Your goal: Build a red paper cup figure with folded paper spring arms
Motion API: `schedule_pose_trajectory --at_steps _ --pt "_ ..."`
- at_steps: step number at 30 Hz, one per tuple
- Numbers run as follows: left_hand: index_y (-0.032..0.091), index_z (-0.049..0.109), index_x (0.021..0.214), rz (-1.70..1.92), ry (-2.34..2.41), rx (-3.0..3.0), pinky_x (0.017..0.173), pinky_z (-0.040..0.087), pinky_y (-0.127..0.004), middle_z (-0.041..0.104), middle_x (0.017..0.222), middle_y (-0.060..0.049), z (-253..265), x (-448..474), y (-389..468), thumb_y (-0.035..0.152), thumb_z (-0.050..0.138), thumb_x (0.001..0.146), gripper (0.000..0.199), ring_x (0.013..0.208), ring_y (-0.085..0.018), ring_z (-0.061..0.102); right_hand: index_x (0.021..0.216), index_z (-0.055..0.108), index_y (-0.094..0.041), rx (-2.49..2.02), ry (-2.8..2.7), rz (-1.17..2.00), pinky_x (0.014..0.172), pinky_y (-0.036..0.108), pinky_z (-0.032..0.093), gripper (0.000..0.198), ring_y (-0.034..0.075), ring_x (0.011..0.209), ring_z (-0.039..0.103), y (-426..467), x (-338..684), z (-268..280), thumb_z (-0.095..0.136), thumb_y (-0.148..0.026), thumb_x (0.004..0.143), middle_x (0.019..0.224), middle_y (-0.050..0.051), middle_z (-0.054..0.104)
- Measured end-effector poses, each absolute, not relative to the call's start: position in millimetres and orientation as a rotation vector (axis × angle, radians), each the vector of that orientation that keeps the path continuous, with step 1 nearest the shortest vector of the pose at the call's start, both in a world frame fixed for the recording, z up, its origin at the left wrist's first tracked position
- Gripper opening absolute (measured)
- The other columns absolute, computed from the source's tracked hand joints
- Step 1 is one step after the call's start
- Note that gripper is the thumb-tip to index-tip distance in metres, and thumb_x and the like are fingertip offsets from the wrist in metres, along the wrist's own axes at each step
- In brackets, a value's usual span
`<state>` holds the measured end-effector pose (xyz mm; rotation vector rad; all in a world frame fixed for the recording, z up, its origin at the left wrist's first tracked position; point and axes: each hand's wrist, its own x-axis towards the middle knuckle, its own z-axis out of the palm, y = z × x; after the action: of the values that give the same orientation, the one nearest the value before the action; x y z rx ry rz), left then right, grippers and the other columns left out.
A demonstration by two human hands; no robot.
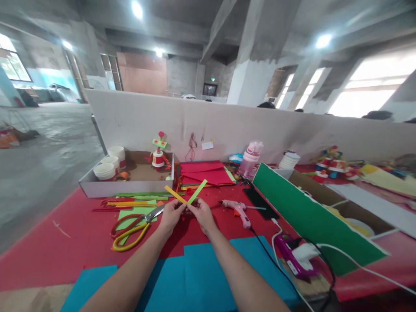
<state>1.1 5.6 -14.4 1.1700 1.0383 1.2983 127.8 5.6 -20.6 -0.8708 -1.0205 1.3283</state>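
Where the left hand (pixel 173 215) and right hand (pixel 203 215) pinch their lower ends together, a flat orange-yellow paper strip (pixel 174 193) and a flat lime-green paper strip (pixel 198 191) meet in a V, the first slanting away leftward, the second rightward, both hands equally near the join.

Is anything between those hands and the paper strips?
Nothing visible: the left hand and right hand hold the yellow strip and green strip where they meet. The scissors lie to the left, the glue gun to the right.
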Motion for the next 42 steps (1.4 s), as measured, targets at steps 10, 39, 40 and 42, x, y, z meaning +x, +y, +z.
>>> schedule_pose_trajectory --at_steps 10,39,40,42 --pt "0.014 0.068 0.074 1.310 1.044 1.135 0.059 0.045 -0.024 0.068 0.067 -0.003 -14 1 4 0.042 0.077 0.063 0.032 0.060 -0.014 0.059 0.083 0.058 -0.019 -0.856 -1.101 1.276 0.065 0.029 0.056 0.029 0.014 0.062 0.065 8 126 -27 0.075 -0.035 0.067 0.078 0.000 0.067" --pt "0.016 0.061 0.074 1.352 0.998 1.135 0.056 0.044 -0.024 0.060 0.063 0.000 -16 29 13 0.044 0.071 0.069 0.030 0.056 -0.012 0.054 0.077 0.056 -0.019 -0.949 -0.997 1.242 0.057 0.026 0.052 0.028 0.014 0.061 0.062 12 141 -17 0.073 -0.037 0.063 0.071 -0.001 0.067" --pt "0.016 0.061 0.073 1.353 0.994 1.133 0.056 0.044 -0.024 0.060 0.063 0.000 -16 29 13 0.045 0.072 0.068 0.031 0.056 -0.013 0.054 0.077 0.056 -0.020 -0.952 -0.997 1.236 0.057 0.025 0.052 0.028 0.014 0.062 0.062 11 141 -17 0.073 -0.038 0.063 0.071 -0.001 0.067" --pt "0.017 0.061 0.073 1.356 0.991 1.124 0.055 0.044 -0.025 0.060 0.063 0.000 -15 29 12 0.046 0.073 0.066 0.032 0.056 -0.013 0.054 0.078 0.057 -0.019 -0.948 -1.007 1.229 0.057 0.025 0.051 0.028 0.014 0.061 0.062 11 141 -17 0.073 -0.038 0.064 0.071 -0.001 0.067"
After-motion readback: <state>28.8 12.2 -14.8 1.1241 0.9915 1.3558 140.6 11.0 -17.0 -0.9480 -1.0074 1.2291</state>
